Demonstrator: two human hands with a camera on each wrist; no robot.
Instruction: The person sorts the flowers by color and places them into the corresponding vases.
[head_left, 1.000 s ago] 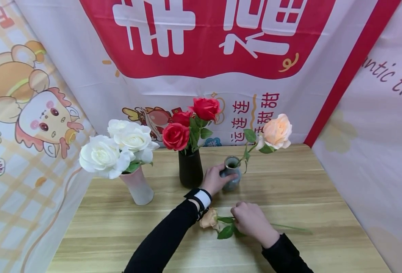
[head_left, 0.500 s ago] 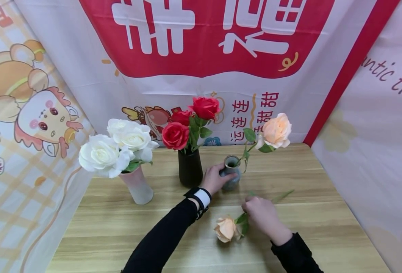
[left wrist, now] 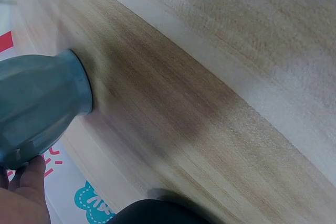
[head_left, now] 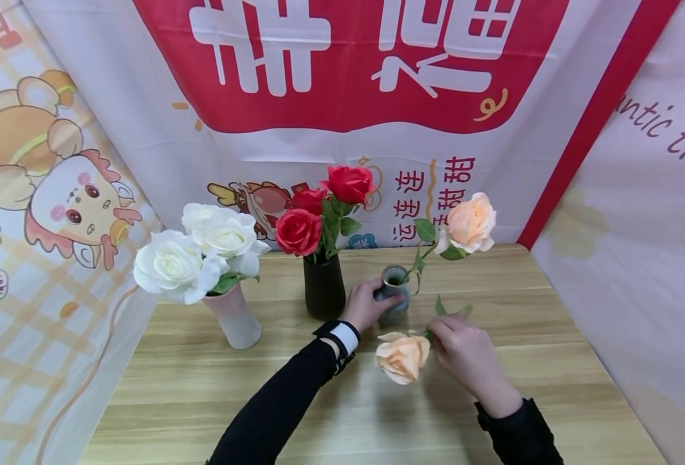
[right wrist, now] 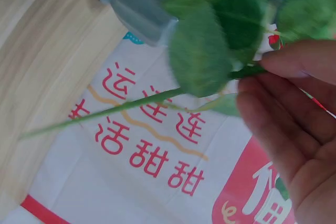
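My left hand (head_left: pixel 367 305) grips the small blue-grey vase (head_left: pixel 397 315), which stands upright on the table; its ribbed side (left wrist: pixel 39 108) fills the left of the left wrist view. One peach rose (head_left: pixel 472 223) leans out of this vase to the right. Between thumb and fingers, my right hand (head_left: pixel 467 352) pinches the stem of a second peach rose (head_left: pixel 403 357), held over the table in front of the vase with its bloom toward the left. In the right wrist view the bare green stem (right wrist: pixel 105 114) extends beyond the leaves (right wrist: pixel 202 51), which overlap the vase.
Left of the blue-grey vase stands a black vase (head_left: pixel 325 290) with red roses (head_left: pixel 299 232). Farther left, a pink-and-white vase (head_left: pixel 237 320) holds white roses (head_left: pixel 170 261). Printed cloth (head_left: pixel 342 110) hangs behind the wooden table (head_left: pixel 162 400) and at both sides.
My right hand has lifted the second peach rose off the table, moving it right and toward the vase while its stem turned away from me. The left hand stays on the vase.
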